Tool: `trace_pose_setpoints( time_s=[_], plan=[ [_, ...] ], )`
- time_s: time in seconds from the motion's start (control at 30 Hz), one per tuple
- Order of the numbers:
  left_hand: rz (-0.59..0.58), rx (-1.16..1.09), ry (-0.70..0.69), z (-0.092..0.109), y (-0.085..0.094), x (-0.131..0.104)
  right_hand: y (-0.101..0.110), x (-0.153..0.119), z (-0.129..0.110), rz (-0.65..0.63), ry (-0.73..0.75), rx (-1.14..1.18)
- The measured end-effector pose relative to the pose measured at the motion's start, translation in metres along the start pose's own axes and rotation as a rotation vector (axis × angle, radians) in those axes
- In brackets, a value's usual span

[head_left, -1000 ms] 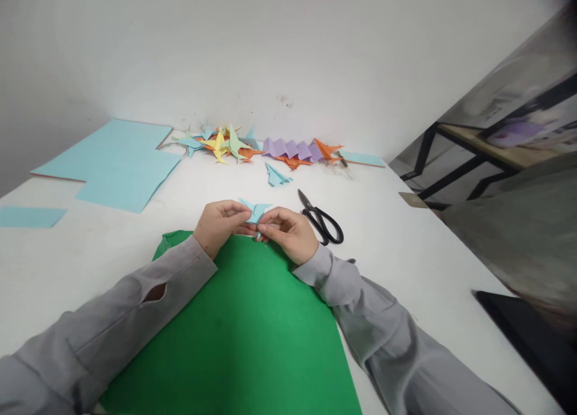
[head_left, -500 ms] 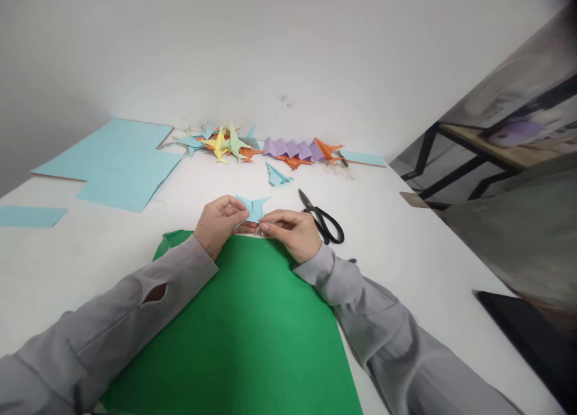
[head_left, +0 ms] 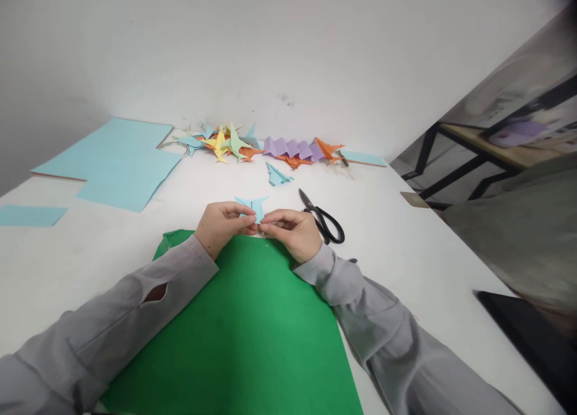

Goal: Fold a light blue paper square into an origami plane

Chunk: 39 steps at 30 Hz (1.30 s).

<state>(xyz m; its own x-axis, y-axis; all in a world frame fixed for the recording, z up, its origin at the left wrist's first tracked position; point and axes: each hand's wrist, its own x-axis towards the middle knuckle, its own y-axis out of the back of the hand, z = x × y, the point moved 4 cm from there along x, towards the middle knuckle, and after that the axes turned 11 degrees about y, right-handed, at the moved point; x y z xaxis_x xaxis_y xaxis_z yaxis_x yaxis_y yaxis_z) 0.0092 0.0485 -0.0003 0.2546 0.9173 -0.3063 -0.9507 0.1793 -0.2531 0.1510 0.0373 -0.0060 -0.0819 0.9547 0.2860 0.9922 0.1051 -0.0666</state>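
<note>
A small folded piece of light blue paper is held between my two hands, its pointed flaps spreading up to the left and right. My left hand pinches its lower left part with thumb and fingers. From the other side, my right hand grips the lower right edge; its fingertips nearly meet those of the left. Both hands are just past the far edge of a green sheet. Black-handled scissors lie beside my right hand, blades pointing away.
Large light blue sheets and a small blue strip lie on the left. Along the wall sit folded paper stars, a purple pleated paper and orange folded shapes. A folded blue piece lies nearer. A dark flat object is at right.
My left hand has shifted slightly right, its fingertips now covering more of the folded blue paper. The paper has moved a little left. My right hand has hardly moved.
</note>
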Motion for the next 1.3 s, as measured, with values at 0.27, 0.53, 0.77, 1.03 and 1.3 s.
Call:
trace_pose_setpoints(
  time_s=[0.27, 0.53, 0.77, 1.03, 1.3],
  plan=[
    [0.052, 0.144, -0.160, 0.0078, 0.0012, -0.0042, 0.0040, 0.0032, 0.0009, 0.009, 0.038, -0.017],
    [0.067, 0.165, -0.150, 0.0063, 0.0000, -0.0025, 0.0053, 0.0040, -0.0020, 0.059, 0.097, -0.080],
    [0.089, 0.165, -0.157, 0.0059, 0.0004, -0.0022, 0.0030, 0.0030, -0.0013, 0.032, 0.074, -0.053],
    [0.116, 0.300, -0.237, 0.0076, 0.0016, -0.0025, 0.0029, 0.0047, -0.0037, 0.044, 0.083, -0.096],
    [0.089, 0.336, -0.303, 0.0100, -0.0017, -0.0037, 0.0000, 0.0029, -0.0025, 0.027, -0.031, 0.022]
  ],
)
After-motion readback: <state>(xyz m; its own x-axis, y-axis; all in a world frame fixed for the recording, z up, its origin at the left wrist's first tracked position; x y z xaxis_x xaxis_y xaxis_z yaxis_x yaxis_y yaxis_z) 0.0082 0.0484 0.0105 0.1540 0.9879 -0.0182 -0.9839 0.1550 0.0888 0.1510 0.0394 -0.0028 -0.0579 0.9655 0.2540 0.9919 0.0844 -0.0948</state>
